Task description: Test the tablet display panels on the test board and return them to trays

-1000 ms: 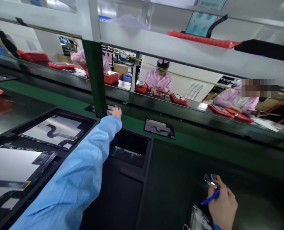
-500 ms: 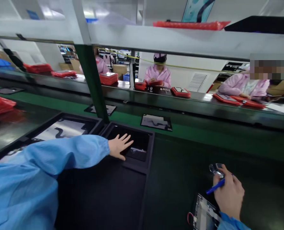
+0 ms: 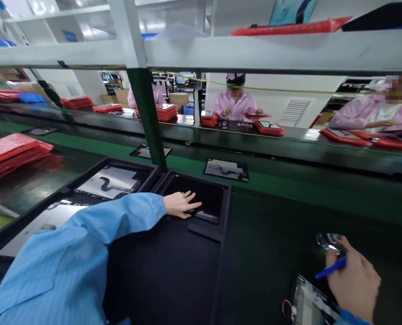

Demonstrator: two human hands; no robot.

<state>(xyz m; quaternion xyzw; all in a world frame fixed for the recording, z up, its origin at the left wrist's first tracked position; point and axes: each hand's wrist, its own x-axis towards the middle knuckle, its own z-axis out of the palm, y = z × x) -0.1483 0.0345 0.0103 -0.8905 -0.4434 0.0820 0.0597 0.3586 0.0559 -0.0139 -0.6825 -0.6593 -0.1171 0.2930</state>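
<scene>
My left hand (image 3: 181,204), fingers spread, lies over a glossy black screen panel (image 3: 210,198) in the upper pocket of a black tray (image 3: 223,228). Whether the fingertips press on the panel I cannot tell. At the lower right, my right hand (image 3: 355,280) is closed around a blue pen (image 3: 330,268). A shiny silver rounded object (image 3: 327,242) is at its fingertips; whether they grip it is unclear. Partly under that wrist is an opened flat device (image 3: 311,300) with a silver inside and a red wire loop at its edge.
A second black tray (image 3: 63,192) at left holds grey-backed panels. Another panel (image 3: 226,169) lies on the green strip beyond. Red bubble-wrap packs (image 3: 14,153) are stacked far left. A green post (image 3: 148,117) rises behind the trays. Several people in pink sit across the bench.
The view has swung a little left, so things appear shifted right. My left hand remains over the panel, its fingers slightly less spread. My right hand keeps the blue pen.
</scene>
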